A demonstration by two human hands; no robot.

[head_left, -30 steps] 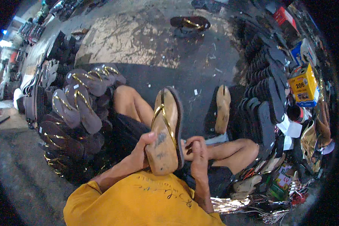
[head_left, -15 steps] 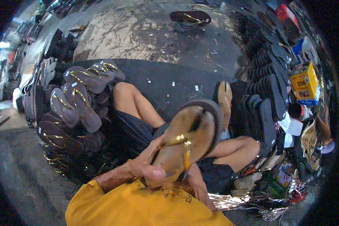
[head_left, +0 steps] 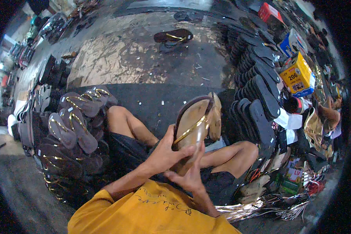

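Upright in front of me is a flip-flop (head_left: pixel 186 108) with a dark sole rim and a gold strap (head_left: pixel 192 129). A tan, worn foot-shaped form (head_left: pixel 191 117) with a slit at the toe sits against its sole, under the strap. My left hand (head_left: pixel 162 155) grips its left side, thumb across the lower part. My right hand (head_left: pixel 191 179) is closed about the heel end from below, its index finger reaching up the right side. Just behind stands a second tan foot form (head_left: pixel 215 121), partly covered by the first.
Finished brown flip-flops with gold straps (head_left: pixel 82 132) pile up at my left. Rows of dark soles (head_left: pixel 257 113) line the right, by a yellow box (head_left: pixel 298 74) and bundled metallic straps (head_left: pixel 253 210). One flip-flop (head_left: pixel 173 36) lies ahead on the floor.
The flip-flop on its form has turned more upright and edge-on. My right hand has come into view at its heel, while the left moved up its side. The whole view has shifted.
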